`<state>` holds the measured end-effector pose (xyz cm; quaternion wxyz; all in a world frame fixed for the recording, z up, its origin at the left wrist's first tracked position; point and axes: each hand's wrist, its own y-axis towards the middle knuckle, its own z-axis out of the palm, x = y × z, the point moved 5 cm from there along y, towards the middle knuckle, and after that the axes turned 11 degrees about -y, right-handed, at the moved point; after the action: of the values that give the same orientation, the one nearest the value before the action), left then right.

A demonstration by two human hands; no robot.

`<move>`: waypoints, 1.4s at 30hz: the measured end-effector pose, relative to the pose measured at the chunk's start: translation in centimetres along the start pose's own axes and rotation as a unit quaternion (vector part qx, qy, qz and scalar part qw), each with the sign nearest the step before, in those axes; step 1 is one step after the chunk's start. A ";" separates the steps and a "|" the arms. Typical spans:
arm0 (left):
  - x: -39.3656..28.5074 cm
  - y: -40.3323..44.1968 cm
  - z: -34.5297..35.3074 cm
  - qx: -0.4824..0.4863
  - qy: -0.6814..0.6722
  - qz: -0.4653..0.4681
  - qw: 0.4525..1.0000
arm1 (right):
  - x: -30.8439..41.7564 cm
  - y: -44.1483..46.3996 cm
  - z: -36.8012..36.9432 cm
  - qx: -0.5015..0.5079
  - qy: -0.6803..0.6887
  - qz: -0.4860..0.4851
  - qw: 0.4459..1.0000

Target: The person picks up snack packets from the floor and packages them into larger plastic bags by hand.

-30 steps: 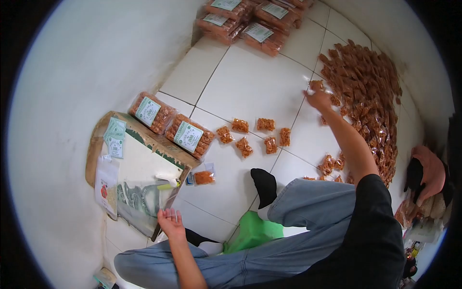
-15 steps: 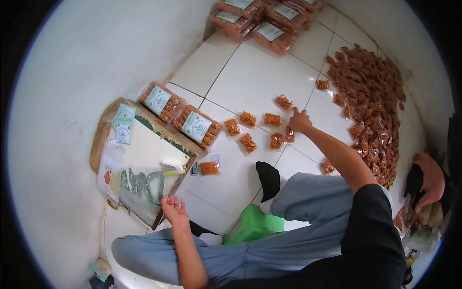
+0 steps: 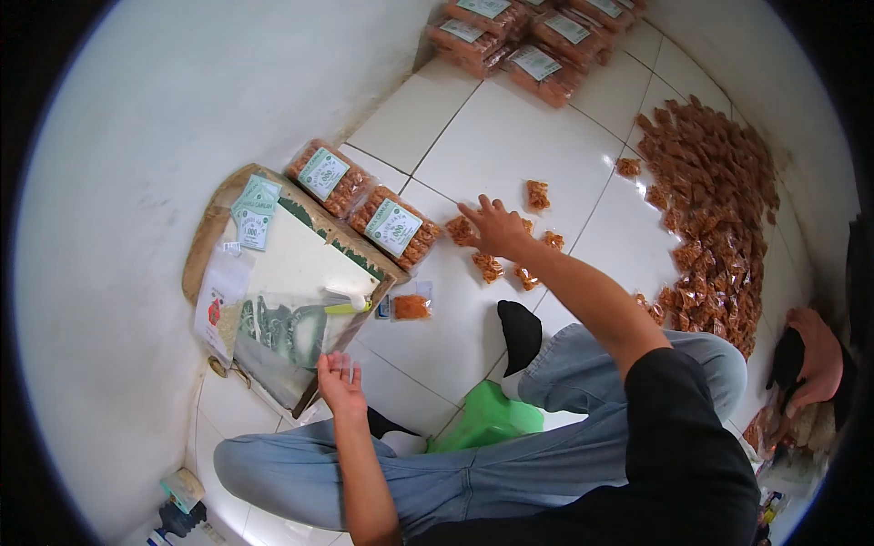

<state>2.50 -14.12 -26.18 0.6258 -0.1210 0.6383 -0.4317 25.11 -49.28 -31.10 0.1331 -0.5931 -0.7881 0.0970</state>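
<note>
My right hand [image 3: 499, 227] reaches over a group of small clear packets of orange-brown snack on the white tiles. Its fingers are spread, the tips at a snack packet [image 3: 461, 230], and it hides part of the group. Another packet [image 3: 537, 195] lies just beyond, and one more packet [image 3: 487, 267] is on the near side. Palm up, my left hand [image 3: 340, 384] has its fingers curled at the edge of a clear plastic bag [image 3: 282, 332], which lies on a worn board [image 3: 314, 246]. The thin film is hard to make out around the fingertips.
Two large labelled snack packs [image 3: 393, 224] lean along the board. A yellow-green tool [image 3: 349, 305] and green labels [image 3: 258, 214] lie on it. A large packet heap [image 3: 710, 218] is at right, stacked packs [image 3: 542, 68] at the back, a green stool [image 3: 492, 419] between my legs.
My right hand has moved left across the packets, from the group's right side to its left. The left hand stays by the board. The whole view has shifted slightly.
</note>
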 end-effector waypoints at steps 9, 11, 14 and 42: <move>-0.8 -1.4 0.2 0.045 0.034 -0.014 0.998 | 4.5 1.2 4.3 -0.045 -0.118 0.060 0.990; -1.0 -2.0 0.6 0.062 0.035 -0.019 0.997 | 3.8 1.5 4.2 -0.049 -0.045 0.021 0.998; -1.0 -2.2 0.2 0.075 0.028 -0.023 0.997 | 1.7 1.9 3.0 -0.039 0.091 0.021 0.995; -1.1 -5.5 0.5 0.123 0.066 -0.033 0.990 | 2.3 0.5 3.0 0.016 0.034 0.181 0.983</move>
<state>1.07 -16.87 -21.48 0.5781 -0.0357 0.6160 -0.5340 24.04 -46.95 -33.90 0.1494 -0.7263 -0.6614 0.1123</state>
